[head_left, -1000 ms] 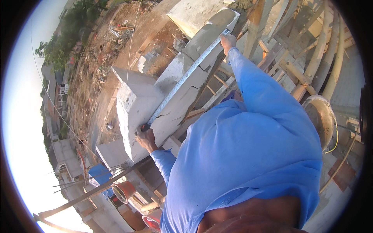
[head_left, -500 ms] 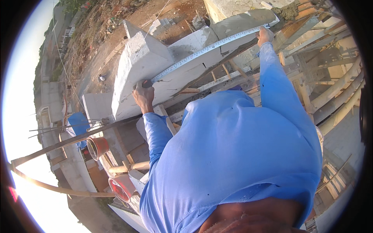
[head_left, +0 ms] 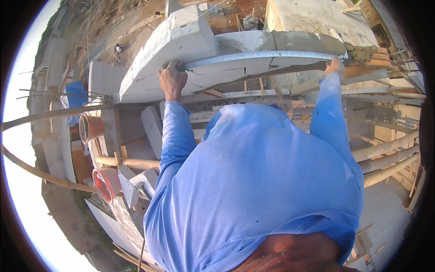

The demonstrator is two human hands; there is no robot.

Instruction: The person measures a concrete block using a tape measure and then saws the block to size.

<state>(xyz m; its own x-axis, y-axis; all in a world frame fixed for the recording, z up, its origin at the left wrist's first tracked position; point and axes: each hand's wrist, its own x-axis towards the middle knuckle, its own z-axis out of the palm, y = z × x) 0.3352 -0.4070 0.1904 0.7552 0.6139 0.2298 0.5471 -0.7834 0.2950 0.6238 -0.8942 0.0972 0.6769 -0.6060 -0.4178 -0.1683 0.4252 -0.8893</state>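
A white tape measure (head_left: pixel 253 55) is drawn out along the top of a low wall of pale blocks (head_left: pixel 226 72). My left hand (head_left: pixel 173 78) is closed round its dark case, beside a tall, slant-topped white block (head_left: pixel 176 38). At the tape's far right end my right hand (head_left: pixel 335 66) grips the tip, near where the wall top meets a lump of wet mortar (head_left: pixel 361 52). Grey mortar coats part of the wall's upper face. Both arms, in blue sleeves, are stretched forward and wide apart.
Two red buckets (head_left: pixel 92 128) stand at the left by a bamboo pole (head_left: pixel 131 162). A long wooden pole (head_left: pixel 54 115) crosses the left side. Round timbers (head_left: pixel 389 149) lie at the right. Beyond the wall is bare earth with rubble, well below.
My view has turned, so the wall and tape now lie nearly level across it. Both hands keep their hold on the tape measure.
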